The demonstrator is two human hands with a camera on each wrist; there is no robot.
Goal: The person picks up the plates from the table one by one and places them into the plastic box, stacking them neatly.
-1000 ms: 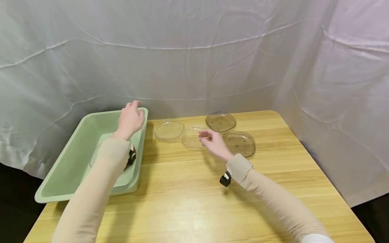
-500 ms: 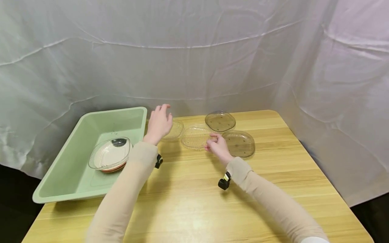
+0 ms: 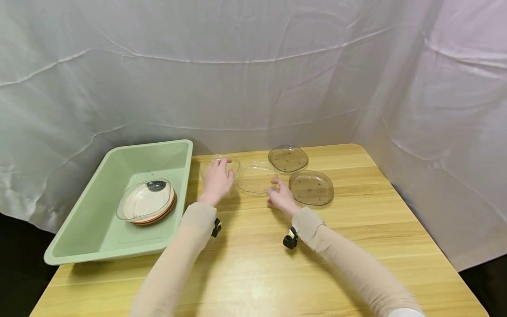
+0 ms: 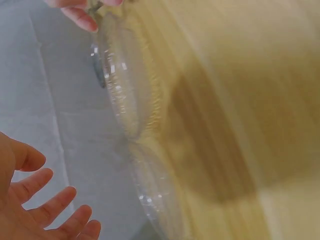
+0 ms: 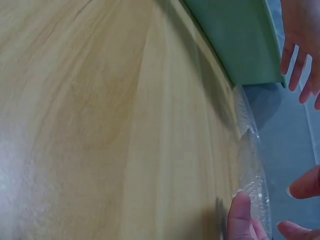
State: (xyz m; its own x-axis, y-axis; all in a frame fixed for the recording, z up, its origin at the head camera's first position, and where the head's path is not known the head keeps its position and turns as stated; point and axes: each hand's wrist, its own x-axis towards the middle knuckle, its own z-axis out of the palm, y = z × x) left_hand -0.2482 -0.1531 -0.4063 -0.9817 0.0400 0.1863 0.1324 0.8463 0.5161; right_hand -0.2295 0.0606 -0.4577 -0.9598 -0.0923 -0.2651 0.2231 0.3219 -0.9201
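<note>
My left hand (image 3: 218, 180) hovers over the leftmost clear plate (image 3: 236, 166), covering part of it. In the left wrist view its fingers are spread and apart from that plate (image 4: 157, 195). My right hand (image 3: 282, 198) is at the right edge of a second clear, ribbed plate (image 3: 255, 178). Seen from the right wrist, the fingertips (image 5: 240, 202) stand apart near the rim of this plate (image 5: 255, 185); whether they touch it is unclear. Just right of that hand lies a brown translucent plate (image 3: 310, 189), with another brown plate (image 3: 288, 158) behind it.
A green basin (image 3: 83, 220) stands at the left of the wooden table (image 3: 245, 264). It holds a clear oval dish (image 3: 126, 209) resting on cream plates with reddish-brown rims (image 3: 158, 217). A grey curtain (image 3: 237, 97) hangs behind the table.
My left hand has moved right from over the basin and lowered to the leftmost clear plate. My right hand has shifted slightly right and down along the second clear plate's edge.
</note>
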